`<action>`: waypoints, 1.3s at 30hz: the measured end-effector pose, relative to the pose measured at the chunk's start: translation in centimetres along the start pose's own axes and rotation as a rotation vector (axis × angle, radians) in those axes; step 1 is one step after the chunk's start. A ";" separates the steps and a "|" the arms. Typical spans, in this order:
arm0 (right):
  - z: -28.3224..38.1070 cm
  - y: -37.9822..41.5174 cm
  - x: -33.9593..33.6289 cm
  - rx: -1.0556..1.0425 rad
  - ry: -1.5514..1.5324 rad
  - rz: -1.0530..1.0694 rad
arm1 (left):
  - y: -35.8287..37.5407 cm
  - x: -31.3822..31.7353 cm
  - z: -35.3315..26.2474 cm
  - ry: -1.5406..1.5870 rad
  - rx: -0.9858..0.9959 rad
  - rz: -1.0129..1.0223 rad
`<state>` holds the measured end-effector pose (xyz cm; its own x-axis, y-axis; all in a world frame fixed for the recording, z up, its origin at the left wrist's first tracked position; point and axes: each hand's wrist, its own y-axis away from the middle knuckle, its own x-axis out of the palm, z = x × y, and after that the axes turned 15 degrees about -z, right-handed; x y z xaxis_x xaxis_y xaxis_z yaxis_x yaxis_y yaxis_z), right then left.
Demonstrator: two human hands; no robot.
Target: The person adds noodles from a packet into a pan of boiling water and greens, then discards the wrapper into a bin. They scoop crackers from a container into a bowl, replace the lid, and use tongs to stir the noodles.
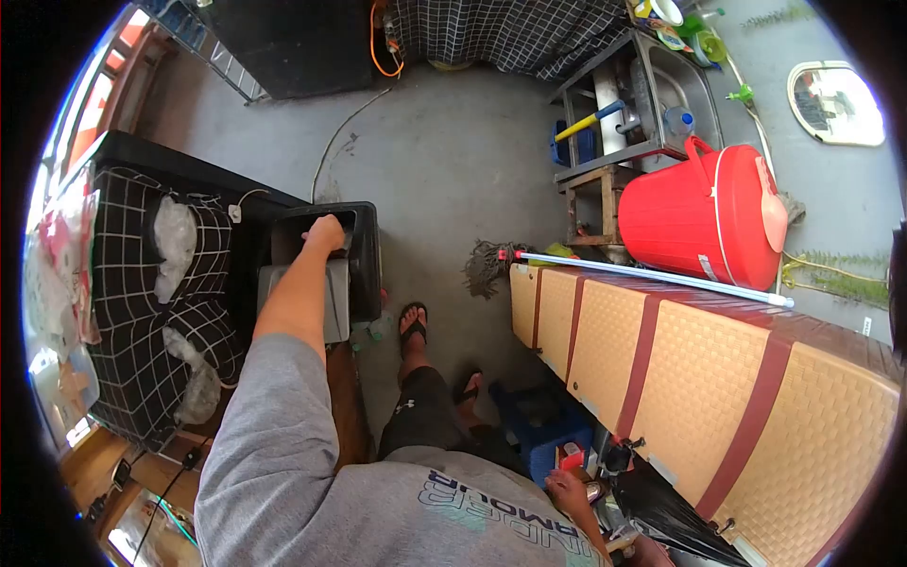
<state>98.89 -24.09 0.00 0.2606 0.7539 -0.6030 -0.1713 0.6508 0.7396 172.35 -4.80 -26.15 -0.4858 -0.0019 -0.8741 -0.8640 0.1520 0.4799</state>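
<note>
My left hand (326, 232) reaches forward over a black bin (369, 255). Its fingers are curled closed at the bin's opening, and whatever they hold, if anything, is hidden. Below my forearm is a grey panel, perhaps a lid (336, 302), partly covered by my arm. My right hand (565, 491) is low at my right side, beside a small red and white packet (571, 456) above a dark blue stool (539, 430). Its fingers look loosely apart, with nothing visible in them.
A wicker-pattern drawer cabinet (699, 387) flanks me on the right, a mop (652, 279) lying along it. Beyond stand a red cooler jug (690, 217) and a metal sink (685, 94). Grid-pattern cloth (132, 283) hangs on the left. A hose (333, 142) crosses the grey floor.
</note>
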 end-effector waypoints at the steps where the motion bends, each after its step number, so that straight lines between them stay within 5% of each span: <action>1: 0.1 0.2 -0.2 -0.007 -0.006 0.003 | 1.2 -0.9 -0.5 -0.003 -0.002 -0.009; 5: 1.7 -0.3 -0.9 -0.135 0.091 0.037 | 8.9 -4.1 -2.2 0.086 0.177 -0.487; 9: 3.9 -3.9 -0.7 -0.367 0.243 0.002 | 21.4 -5.4 -3.7 0.388 0.319 -0.637; 17: 10.3 -5.0 3.1 -0.901 0.292 0.174 | 51.7 -2.6 0.5 0.523 0.226 -0.311; 22: 11.1 -1.8 5.1 -1.090 0.565 0.331 | 66.9 -0.1 8.7 0.712 0.127 -0.328; 25: 12.0 1.2 6.6 -1.256 0.737 0.469 | 72.6 -0.8 14.7 0.791 -0.025 -0.518; 30: 14.0 6.5 10.1 -1.344 0.814 0.553 | 73.7 -6.2 25.4 0.706 -0.310 -0.978; 34: 14.9 10.2 12.9 -1.445 0.821 0.527 | 67.3 -10.4 33.0 0.470 -0.412 -1.172; 37: 14.8 12.6 15.0 -1.436 0.796 0.486 | 62.1 -12.7 36.5 0.184 -0.242 -1.296; 39: 14.3 15.2 15.5 -1.329 0.743 0.469 | 59.3 -13.6 38.2 0.097 -0.216 -1.208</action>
<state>113.91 -3.72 6.16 -0.4846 0.5160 -0.7063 -0.8734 -0.3300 0.3582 132.75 41.99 11.31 0.6411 -0.1029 -0.7605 -0.7650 -0.1650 -0.6226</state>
